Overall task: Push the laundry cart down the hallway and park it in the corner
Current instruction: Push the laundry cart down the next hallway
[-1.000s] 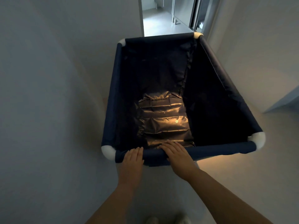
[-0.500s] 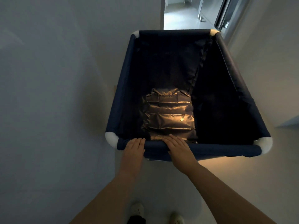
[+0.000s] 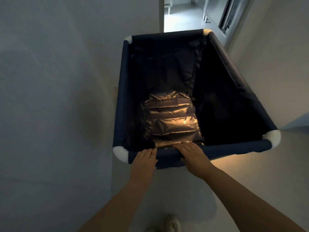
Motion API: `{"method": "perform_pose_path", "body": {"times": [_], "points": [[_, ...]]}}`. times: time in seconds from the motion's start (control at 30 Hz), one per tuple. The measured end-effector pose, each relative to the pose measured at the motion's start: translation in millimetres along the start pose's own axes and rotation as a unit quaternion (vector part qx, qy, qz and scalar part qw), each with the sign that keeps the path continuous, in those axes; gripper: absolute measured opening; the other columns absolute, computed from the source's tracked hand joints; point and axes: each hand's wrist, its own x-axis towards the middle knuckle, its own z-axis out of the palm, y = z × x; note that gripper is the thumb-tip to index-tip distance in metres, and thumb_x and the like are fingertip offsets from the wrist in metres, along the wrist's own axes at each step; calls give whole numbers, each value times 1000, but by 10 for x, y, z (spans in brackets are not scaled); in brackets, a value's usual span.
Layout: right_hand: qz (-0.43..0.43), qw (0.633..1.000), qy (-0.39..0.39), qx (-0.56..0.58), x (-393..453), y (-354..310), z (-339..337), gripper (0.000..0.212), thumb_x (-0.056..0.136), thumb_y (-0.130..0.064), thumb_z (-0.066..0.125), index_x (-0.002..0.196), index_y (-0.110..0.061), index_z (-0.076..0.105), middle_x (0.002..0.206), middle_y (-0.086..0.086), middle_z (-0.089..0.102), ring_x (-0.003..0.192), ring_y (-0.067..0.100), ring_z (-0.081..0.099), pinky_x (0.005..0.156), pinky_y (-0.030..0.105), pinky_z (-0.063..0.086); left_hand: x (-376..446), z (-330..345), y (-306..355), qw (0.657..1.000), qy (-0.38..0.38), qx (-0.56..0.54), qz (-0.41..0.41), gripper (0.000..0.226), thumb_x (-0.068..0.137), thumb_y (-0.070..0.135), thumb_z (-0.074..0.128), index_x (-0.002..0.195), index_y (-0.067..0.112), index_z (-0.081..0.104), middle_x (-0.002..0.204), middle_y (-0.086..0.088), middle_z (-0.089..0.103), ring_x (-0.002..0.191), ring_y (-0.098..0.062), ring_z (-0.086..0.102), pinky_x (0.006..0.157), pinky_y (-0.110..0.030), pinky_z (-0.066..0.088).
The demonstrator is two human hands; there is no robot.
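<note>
Narrow hallway, laundry cart (image 3: 120, 101) lengthwise toward doorway (image 3: 182, 14), left hand (image 3: 144, 159), right hand (image 3: 194, 155) gripping near rail.

Both my hands rest on the near rail of the laundry cart (image 3: 120, 97): my left hand (image 3: 145, 159) by its near left corner, fingers curled over the bar, my right hand (image 3: 194, 154) toward the middle. A shiny quilted garment (image 3: 173, 121) lies at the bottom. The left wall (image 3: 58, 97) runs just beside the cart; a doorway (image 3: 184, 14) shows ahead.
</note>
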Motion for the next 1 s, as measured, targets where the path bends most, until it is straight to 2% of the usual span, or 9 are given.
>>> {"method": "perform_pose_path", "body": {"times": [0.07, 0.23, 0.47, 0.67, 1.0], "points": [[-4, 1000, -9, -10, -62, 129, -12, 54, 91, -16, 52, 141, -20, 33, 147, 1, 38, 138, 17, 26, 114, 29, 6, 26, 41, 102, 1000, 2, 13, 7, 53, 52, 18, 92, 98, 1, 72, 84, -12, 73, 74, -27, 69, 67, -36, 57], [-27, 999, -13, -24, -60, 509, -59, 53, 93, -18, 51, 142, -20, 32, 148, 0, 37, 139, 16, 24, 113, 27, 2, 205, 205, 387, 1000, 11, 10, -22, 50, 56, 16, 90, 100, -1, 71, 87, -14, 72, 78, -29, 69, 71, -38, 56], [-54, 998, -31, -6, 136, 1032, -166, 53, 91, -14, 50, 141, -19, 32, 146, -1, 38, 137, 16, 26, 113, 27, -1, 611, 420, 673, 998, 15, 20, -65, 56, 47, 17, 94, 96, 0, 72, 85, -12, 73, 75, -27, 70, 65, -35, 58], [-83, 995, -48, -11, 372, 1529, -578, 54, 91, -14, 50, 142, -19, 30, 147, 0, 38, 137, 16, 26, 115, 31, 8, 1101, 400, 1002, 994, 33, 7, -99, 53, 51, 15, 92, 98, 0, 71, 88, -13, 72, 78, -28, 70, 69, -37, 57], [-108, 992, -63, -36, 852, 2159, -881, 56, 90, -15, 53, 141, -20, 31, 145, -1, 40, 135, 17, 30, 115, 33, 13, 1815, 466, 1210, 990, 21, 4, -138, 50, 57, 16, 89, 100, 1, 70, 88, -12, 72, 80, -27, 69, 73, -36, 56]]}}
